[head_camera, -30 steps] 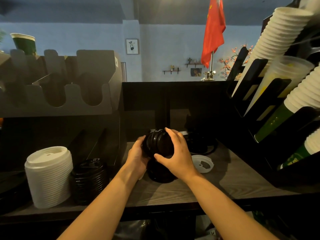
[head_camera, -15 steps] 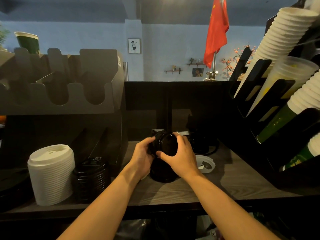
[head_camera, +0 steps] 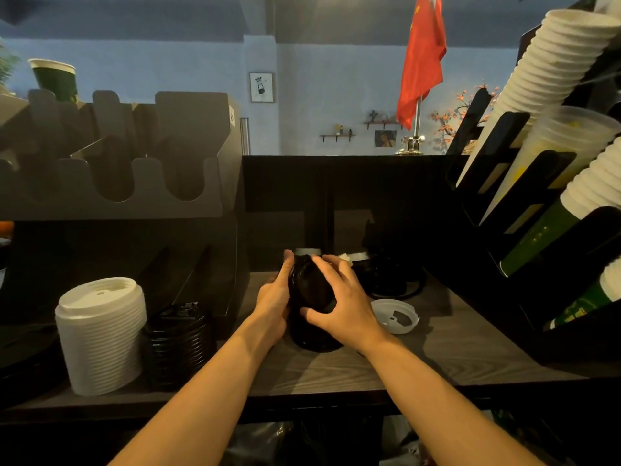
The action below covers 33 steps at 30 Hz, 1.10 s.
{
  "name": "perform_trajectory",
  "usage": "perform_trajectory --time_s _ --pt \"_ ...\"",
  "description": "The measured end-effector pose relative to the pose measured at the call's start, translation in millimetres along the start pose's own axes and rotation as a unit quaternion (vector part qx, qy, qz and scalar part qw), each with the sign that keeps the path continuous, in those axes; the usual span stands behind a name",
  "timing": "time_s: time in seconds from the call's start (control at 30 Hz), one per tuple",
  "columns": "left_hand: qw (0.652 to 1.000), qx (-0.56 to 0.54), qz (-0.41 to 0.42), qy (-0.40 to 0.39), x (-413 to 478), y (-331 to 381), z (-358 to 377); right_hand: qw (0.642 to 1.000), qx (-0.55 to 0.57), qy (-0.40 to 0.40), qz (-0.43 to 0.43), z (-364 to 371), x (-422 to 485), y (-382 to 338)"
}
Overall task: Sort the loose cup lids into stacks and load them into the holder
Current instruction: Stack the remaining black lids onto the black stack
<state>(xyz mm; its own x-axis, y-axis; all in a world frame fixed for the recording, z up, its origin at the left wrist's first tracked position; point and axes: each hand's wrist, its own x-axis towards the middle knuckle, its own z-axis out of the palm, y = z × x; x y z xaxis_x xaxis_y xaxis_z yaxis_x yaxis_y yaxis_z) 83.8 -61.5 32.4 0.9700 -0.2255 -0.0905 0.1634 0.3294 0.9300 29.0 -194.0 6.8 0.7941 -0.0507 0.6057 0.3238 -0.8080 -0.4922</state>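
Both hands hold a stack of black lids (head_camera: 311, 287) tilted on its side at the middle of the wooden counter (head_camera: 336, 368). My left hand (head_camera: 274, 294) grips its left end and my right hand (head_camera: 339, 302) curls over its front. Beneath them stands another black lid stack (head_camera: 314, 338). A tall white lid stack (head_camera: 100, 334) and a shorter black lid stack (head_camera: 179, 344) stand at the left. One loose white lid (head_camera: 395, 316) lies right of my hands. More black lids (head_camera: 389, 280) lie behind it. The grey slotted holder (head_camera: 117, 163) sits at the upper left.
A black rack (head_camera: 544, 196) on the right carries slanted sleeves of white, clear and green cups. A dark back panel (head_camera: 342, 196) walls off the counter's rear. A green cup (head_camera: 55, 79) stands on top of the holder. A red flag (head_camera: 423, 58) stands beyond.
The held black lid stack has come down a little onto the stack below it, and both hands have shifted their hold around it.
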Motion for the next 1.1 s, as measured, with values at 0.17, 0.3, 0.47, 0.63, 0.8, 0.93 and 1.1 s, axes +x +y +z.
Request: perform_trajectory --time_s 0.17,0.3,0.47,0.63,0.8,0.93,1.1 --pt "0.992 -0.107 -0.009 -0.072 -1.3 -2.5 0.6 0.998 -0.047 0.02 -0.029 -0.4 0.8 1.5" --pt "0.987 -0.125 -0.01 -0.103 -1.7 -3.0 -0.2 0.996 -0.07 0.042 -0.037 -2.6 0.6 -1.0" --pt "0.989 -0.104 -0.022 -0.107 -4.7 -1.2 2.0 0.997 -0.066 0.021 -0.044 -3.8 -0.7 -1.5" --pt "0.985 -0.129 -0.003 -0.119 0.6 -3.0 -3.5 0.996 -0.067 0.042 -0.038 -4.7 -0.1 -0.4" --pt "0.986 -0.093 -0.008 -0.136 -1.0 -2.7 -3.6 0.99 -0.125 0.045 -0.047 -5.5 -0.1 -1.2" --pt "0.986 -0.072 0.01 -0.15 -2.4 -1.8 -3.4 0.988 -0.135 0.065 -0.041 -5.0 -0.8 -2.7" --pt "0.987 -0.051 0.003 -0.15 -5.9 -2.2 -1.7 0.992 -0.11 0.054 -0.006 -2.6 -0.7 -2.4"
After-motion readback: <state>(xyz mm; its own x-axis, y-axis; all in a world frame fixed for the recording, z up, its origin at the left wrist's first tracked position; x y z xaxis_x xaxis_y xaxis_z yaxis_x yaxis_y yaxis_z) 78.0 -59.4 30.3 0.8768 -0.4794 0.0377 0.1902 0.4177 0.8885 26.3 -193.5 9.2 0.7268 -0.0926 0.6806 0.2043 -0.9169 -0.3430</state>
